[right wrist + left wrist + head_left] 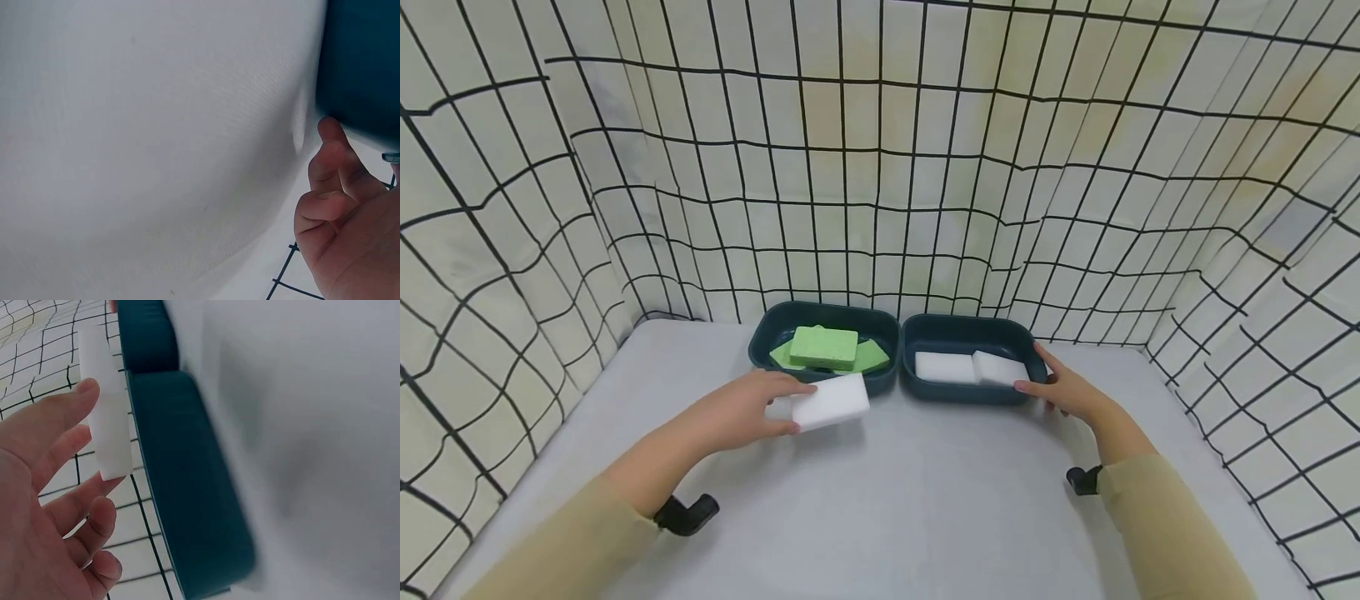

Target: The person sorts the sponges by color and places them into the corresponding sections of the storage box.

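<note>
My left hand [741, 412] pinches a white sponge [829, 402] between thumb and fingers, just in front of the left dark teal bin [820, 312]. In the left wrist view, the thumb lies on one face of that sponge [111, 419], and the lower fingers are loosely bent. Green sponges [823, 347] are piled inside the left bin. Two white sponges [946, 367] lie side by side in the right teal bin [955, 393]. At that bin's right end, my right hand [1067, 390] grips the rim with the thumb at the front corner.
Both bins stand side by side on a white-covered table [925, 500], near its back edge. Black wire grid [880, 175] with pale cloth behind it encloses the back and both sides. Each wrist wears a small black camera mount [687, 515].
</note>
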A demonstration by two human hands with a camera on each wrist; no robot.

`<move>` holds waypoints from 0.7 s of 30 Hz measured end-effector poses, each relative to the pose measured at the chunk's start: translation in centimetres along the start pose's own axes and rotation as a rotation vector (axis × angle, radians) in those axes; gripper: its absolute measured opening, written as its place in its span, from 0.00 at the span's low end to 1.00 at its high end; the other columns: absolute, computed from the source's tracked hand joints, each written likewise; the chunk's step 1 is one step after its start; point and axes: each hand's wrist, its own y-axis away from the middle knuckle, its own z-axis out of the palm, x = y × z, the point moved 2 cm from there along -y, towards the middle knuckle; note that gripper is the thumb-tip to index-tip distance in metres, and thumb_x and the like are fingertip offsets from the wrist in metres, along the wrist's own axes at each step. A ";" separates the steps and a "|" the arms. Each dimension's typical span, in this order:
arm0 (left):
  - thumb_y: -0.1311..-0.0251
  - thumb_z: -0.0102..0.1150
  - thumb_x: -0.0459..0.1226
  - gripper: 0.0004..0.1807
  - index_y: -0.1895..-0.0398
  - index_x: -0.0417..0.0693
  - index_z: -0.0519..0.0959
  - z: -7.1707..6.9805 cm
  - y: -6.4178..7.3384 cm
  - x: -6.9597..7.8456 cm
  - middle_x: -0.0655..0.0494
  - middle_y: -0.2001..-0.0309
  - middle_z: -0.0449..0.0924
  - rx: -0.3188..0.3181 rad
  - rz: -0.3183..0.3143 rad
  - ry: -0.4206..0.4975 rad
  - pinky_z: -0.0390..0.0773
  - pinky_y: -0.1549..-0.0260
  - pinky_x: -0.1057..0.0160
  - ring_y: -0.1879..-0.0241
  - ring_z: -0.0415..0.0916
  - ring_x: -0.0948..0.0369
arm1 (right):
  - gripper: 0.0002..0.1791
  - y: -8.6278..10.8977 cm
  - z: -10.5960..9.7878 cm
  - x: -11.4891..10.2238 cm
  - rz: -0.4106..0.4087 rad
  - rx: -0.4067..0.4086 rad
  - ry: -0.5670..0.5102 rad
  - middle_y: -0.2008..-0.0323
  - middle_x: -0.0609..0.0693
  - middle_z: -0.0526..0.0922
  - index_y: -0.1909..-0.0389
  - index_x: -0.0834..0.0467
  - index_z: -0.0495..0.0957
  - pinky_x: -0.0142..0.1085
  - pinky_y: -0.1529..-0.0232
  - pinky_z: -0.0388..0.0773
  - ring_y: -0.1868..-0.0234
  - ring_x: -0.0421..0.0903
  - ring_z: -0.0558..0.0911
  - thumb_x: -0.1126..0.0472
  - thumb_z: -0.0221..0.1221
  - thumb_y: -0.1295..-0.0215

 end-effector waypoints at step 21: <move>0.38 0.66 0.50 0.29 0.32 0.67 0.74 0.3 -12.2 5.8 0.57 0.32 0.70 0.002 0.030 0.058 0.67 0.35 0.49 0.31 0.61 0.54 | 0.60 -0.7 0.1 0.4 -0.002 0.015 0.012 0.60 0.59 0.76 0.20 0.43 0.31 0.37 0.73 0.68 0.71 0.50 0.74 0.32 0.61 0.39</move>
